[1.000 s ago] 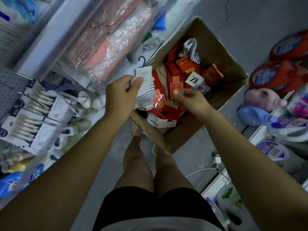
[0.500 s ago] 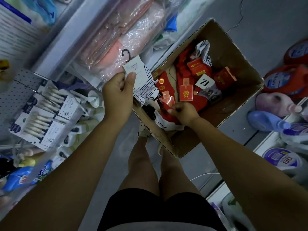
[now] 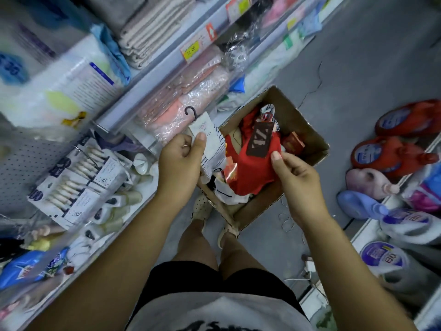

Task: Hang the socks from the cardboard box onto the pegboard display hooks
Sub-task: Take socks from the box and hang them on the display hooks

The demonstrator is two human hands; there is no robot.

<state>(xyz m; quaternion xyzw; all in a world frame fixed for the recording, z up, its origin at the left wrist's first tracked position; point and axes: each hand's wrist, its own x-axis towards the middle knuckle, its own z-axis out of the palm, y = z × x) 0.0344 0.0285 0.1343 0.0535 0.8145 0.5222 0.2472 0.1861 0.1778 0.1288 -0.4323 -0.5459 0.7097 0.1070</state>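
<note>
Head view looks down on a pair of red socks [image 3: 255, 166] with a dark card label [image 3: 260, 140], held over the open cardboard box [image 3: 298, 120]. The right hand [image 3: 296, 173] pinches this pair between thumb and curled fingers, the thumb tip just beside the label's lower corner. More red packs and a black-and-white patterned sock lie inside the box, which sits on the grey floor [image 3: 358, 68] in front of the person's feet.

At the box's left edge the left hand [image 3: 179, 161] grips a white striped sock pair [image 3: 213, 151], thumb pressed on its paper card. A small black hook [image 3: 191, 113] sticks up from the top of the card.

Further left, a grey pegboard [image 3: 21, 161] carries toothbrush packs [image 3: 69, 185] on metal pegs. Small bottles lie on the shelf below them. Above are shelves with pink textiles in clear wrap [image 3: 191, 101], folded beige towels [image 3: 152, 27] and a yellow price tag [image 3: 191, 50]. On the right, red detergent bottles [image 3: 405, 118] stand beside pink, blue and white ones on a low shelf.
</note>
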